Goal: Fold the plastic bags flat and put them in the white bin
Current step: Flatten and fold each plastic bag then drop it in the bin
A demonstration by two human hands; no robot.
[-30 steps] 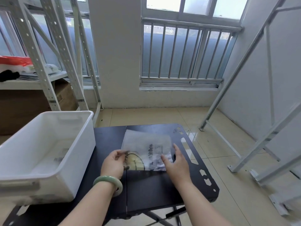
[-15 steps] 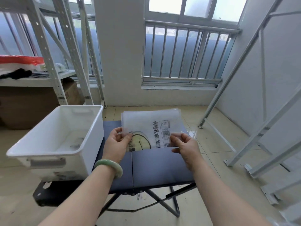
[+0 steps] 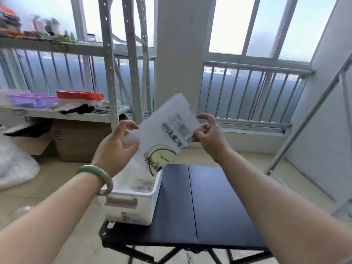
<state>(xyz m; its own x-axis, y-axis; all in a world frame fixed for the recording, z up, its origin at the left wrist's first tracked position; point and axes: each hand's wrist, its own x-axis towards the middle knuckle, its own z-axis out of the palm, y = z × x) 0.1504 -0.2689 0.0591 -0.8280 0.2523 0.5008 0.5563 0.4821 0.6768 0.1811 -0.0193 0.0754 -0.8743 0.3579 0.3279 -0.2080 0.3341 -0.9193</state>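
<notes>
You are pinching the folded translucent plastic bag (image 3: 167,130) at each end, left hand (image 3: 116,147) and right hand (image 3: 208,136) apart, tilting it over the white plastic bin (image 3: 144,206), likely to drop it in; another bag (image 3: 142,185) seems to be lying inside. The bin is sitting on a black folding table (image 3: 209,206) by grey metal shelving (image 3: 109,73).

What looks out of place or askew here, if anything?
Only the folded plastic bag: the left hand and right hand hold it tilted in the air, its lower corner over the white bin. Nothing looks spilled or damaged.
</notes>
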